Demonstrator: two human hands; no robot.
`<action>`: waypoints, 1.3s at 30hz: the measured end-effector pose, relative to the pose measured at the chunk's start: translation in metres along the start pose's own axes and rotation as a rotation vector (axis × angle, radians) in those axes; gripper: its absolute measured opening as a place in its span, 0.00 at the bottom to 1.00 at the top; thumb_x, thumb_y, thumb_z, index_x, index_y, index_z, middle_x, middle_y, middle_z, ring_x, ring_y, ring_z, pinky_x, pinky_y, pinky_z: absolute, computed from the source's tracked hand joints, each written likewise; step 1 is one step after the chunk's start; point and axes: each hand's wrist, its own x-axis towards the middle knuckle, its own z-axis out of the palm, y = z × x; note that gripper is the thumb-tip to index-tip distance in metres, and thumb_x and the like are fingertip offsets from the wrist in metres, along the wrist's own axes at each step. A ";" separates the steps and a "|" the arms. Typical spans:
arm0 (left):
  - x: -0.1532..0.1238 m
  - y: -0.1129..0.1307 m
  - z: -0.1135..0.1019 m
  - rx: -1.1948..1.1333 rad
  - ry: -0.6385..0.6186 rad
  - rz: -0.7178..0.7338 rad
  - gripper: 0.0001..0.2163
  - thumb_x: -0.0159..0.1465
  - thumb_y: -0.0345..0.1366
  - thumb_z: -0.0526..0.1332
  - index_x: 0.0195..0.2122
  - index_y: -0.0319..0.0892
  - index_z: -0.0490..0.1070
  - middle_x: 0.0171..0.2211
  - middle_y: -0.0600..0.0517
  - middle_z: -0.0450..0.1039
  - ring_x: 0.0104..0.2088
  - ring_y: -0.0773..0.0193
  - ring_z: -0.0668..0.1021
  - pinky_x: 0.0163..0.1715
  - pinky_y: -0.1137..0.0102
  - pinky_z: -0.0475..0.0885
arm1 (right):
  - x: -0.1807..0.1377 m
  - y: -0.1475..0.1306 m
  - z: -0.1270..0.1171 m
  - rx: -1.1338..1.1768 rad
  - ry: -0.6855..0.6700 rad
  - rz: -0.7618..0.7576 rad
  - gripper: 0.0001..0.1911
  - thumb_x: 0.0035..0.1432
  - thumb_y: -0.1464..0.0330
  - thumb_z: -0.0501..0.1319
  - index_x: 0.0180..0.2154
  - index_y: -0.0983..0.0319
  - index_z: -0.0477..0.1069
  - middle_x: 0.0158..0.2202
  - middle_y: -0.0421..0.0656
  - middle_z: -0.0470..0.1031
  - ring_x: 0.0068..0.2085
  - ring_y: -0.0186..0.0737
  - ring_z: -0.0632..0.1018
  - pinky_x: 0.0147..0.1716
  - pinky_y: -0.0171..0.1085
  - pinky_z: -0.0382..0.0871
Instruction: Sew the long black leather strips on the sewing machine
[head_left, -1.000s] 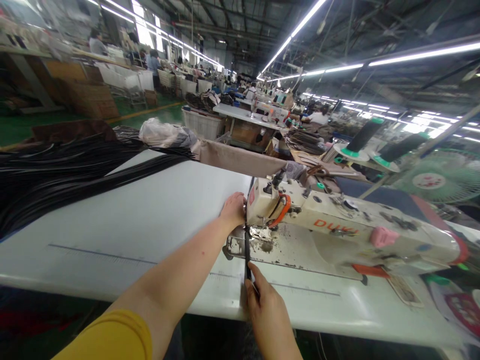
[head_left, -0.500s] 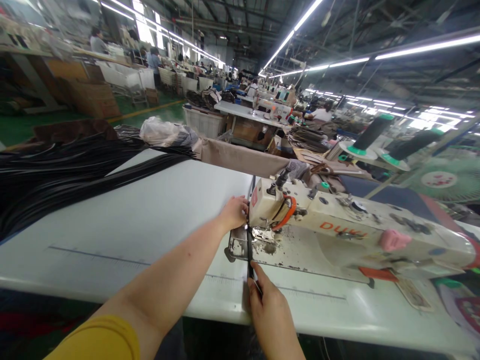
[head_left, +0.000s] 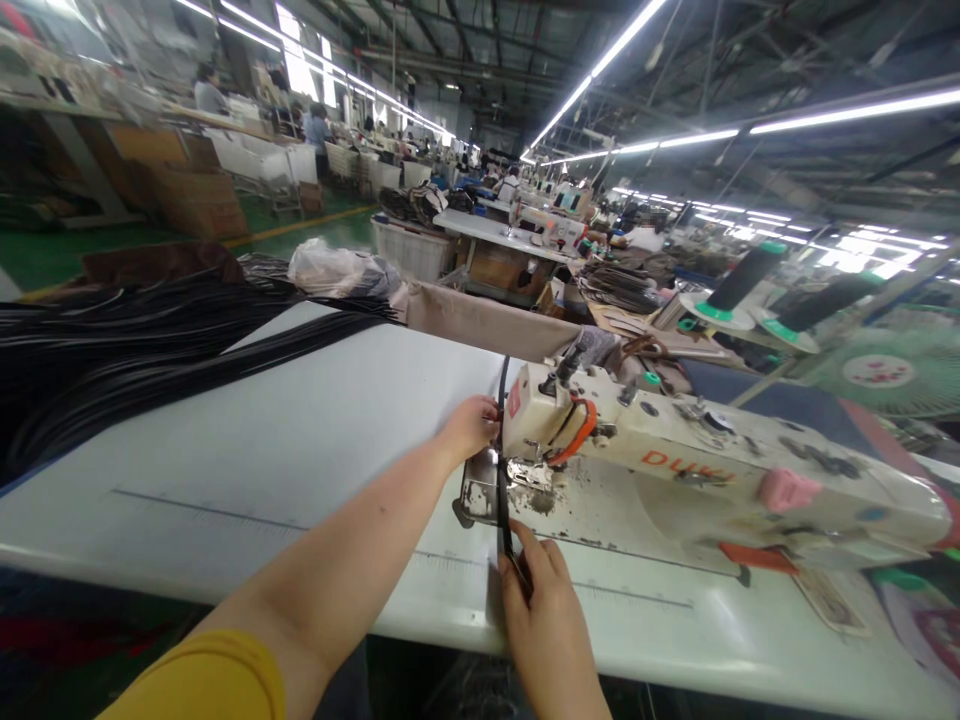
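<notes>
1. The left hand (head_left: 474, 425) is on the far side of the stitching area, just beside the head of the sewing machine (head_left: 694, 445). Its fingertips meet the edge of a narrow black strip (head_left: 503, 505); whether that grip is closed on the strip or only rests against it, I cannot tell.

2. The right hand (head_left: 546, 605) is nearer the front edge of the tabletop (head_left: 360, 410). Its grip is narrow, thumb and forefinger pinching the near part of the strip.

3. The strip lies lengthwise between the two hands, passing along the left side of the machine's head and beside the metal foot (head_left: 526, 472). Its far end reaches beyond the left hand.

4. The left forearm crosses the tabletop diagonally, with a yellow sleeve (head_left: 214, 680) at the lower left.

5. A large bundle of black strips (head_left: 202, 360) spreads over the left part of the tabletop, well apart from both hands. A clear plastic bag (head_left: 334, 268) sits behind it.

6. On the machine are an orange guard (head_left: 579, 430) around the head and a pink block (head_left: 789, 490) on the arm.

7. Behind the machine, at the right, stand two dark thread spools (head_left: 746, 280) with green bases and a fan (head_left: 881, 372).
</notes>
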 end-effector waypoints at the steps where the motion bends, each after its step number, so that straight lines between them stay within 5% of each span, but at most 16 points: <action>1: 0.001 0.000 -0.002 -0.029 0.027 -0.028 0.04 0.52 0.27 0.67 0.24 0.42 0.77 0.45 0.48 0.80 0.47 0.57 0.79 0.52 0.66 0.71 | -0.001 0.000 -0.001 0.004 0.020 -0.004 0.22 0.71 0.61 0.54 0.61 0.58 0.71 0.50 0.50 0.75 0.46 0.46 0.81 0.46 0.42 0.77; 7: -0.002 0.003 -0.009 -0.300 0.112 -0.233 0.11 0.57 0.40 0.67 0.22 0.42 0.70 0.25 0.52 0.73 0.34 0.58 0.78 0.38 0.66 0.73 | -0.004 -0.004 -0.004 0.105 0.156 -0.066 0.17 0.69 0.62 0.57 0.56 0.59 0.73 0.50 0.50 0.70 0.46 0.45 0.77 0.46 0.43 0.76; 12: -0.018 0.015 -0.021 -0.589 0.097 -0.309 0.12 0.56 0.42 0.69 0.27 0.40 0.70 0.27 0.49 0.76 0.33 0.60 0.80 0.40 0.64 0.78 | 0.000 -0.018 -0.007 0.179 0.187 -0.103 0.14 0.69 0.61 0.59 0.48 0.61 0.76 0.49 0.51 0.71 0.48 0.45 0.76 0.46 0.40 0.74; 23: -0.109 0.021 -0.067 -0.633 0.198 -0.272 0.18 0.52 0.48 0.74 0.33 0.41 0.74 0.32 0.51 0.79 0.37 0.59 0.81 0.46 0.63 0.77 | 0.021 -0.053 0.010 0.693 -0.248 0.201 0.29 0.63 0.40 0.58 0.40 0.60 0.74 0.29 0.40 0.72 0.28 0.36 0.69 0.26 0.34 0.61; 28: -0.147 0.022 -0.080 -0.508 0.226 -0.251 0.16 0.56 0.49 0.71 0.36 0.42 0.73 0.37 0.49 0.83 0.39 0.57 0.83 0.42 0.67 0.74 | 0.036 -0.059 0.028 0.889 -0.310 0.318 0.32 0.56 0.39 0.64 0.38 0.63 0.77 0.28 0.41 0.73 0.23 0.30 0.64 0.20 0.31 0.50; 39: -0.202 0.020 -0.094 -0.478 0.279 -0.215 0.14 0.60 0.47 0.69 0.39 0.44 0.72 0.47 0.45 0.83 0.50 0.55 0.83 0.54 0.62 0.75 | 0.057 -0.083 0.047 1.005 -0.464 0.308 0.33 0.53 0.39 0.64 0.34 0.64 0.73 0.22 0.35 0.65 0.19 0.26 0.56 0.18 0.30 0.40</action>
